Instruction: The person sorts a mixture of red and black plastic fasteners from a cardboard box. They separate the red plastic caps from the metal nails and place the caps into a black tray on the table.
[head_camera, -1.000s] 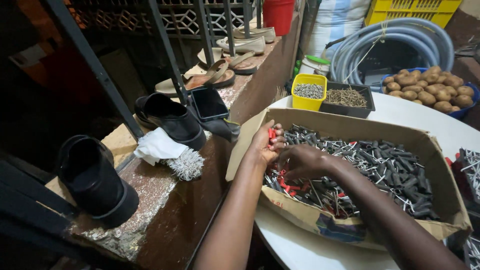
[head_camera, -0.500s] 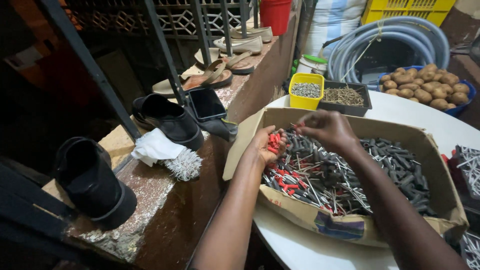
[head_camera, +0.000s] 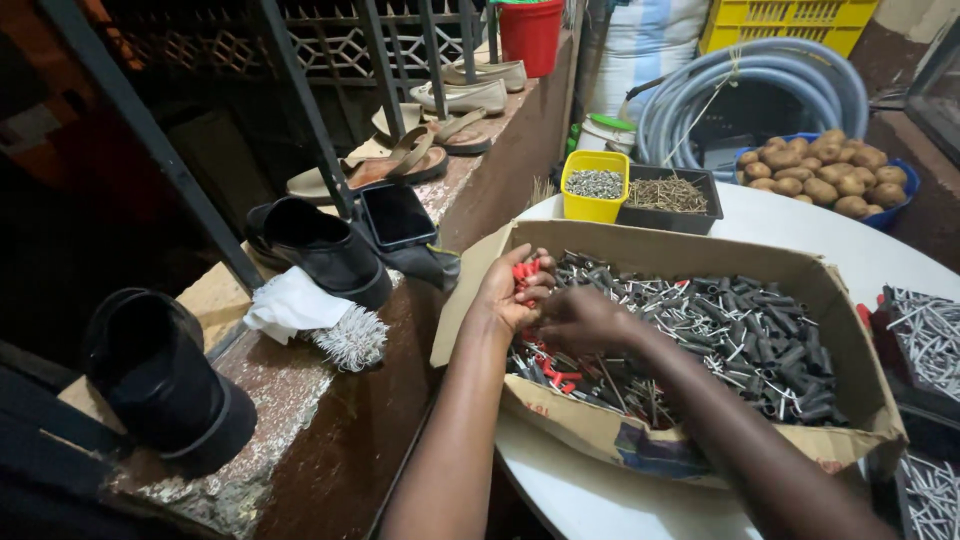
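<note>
A cardboard box (head_camera: 690, 253) on a white round table (head_camera: 840, 240) holds a heap of dark and red plastic plugs with metal nails (head_camera: 740, 335). My left hand (head_camera: 505, 292) is cupped at the box's left end and holds several red plugs (head_camera: 526, 274). My right hand (head_camera: 580, 318) is right beside it, fingers bent down into the heap and touching the left hand; whether it pinches a piece is hidden.
A yellow tub of small metal parts (head_camera: 594, 187) and a black tray (head_camera: 668, 192) stand behind the box. A blue bowl of potatoes (head_camera: 830, 170), a coiled hose (head_camera: 760, 80), shoes (head_camera: 320, 245) and a phone (head_camera: 397, 215) on the ledge, more nails (head_camera: 930, 330) at right.
My right hand was raised over the back of the box half a second ago; it has come back down to the heap beside my left hand, which stayed in place.
</note>
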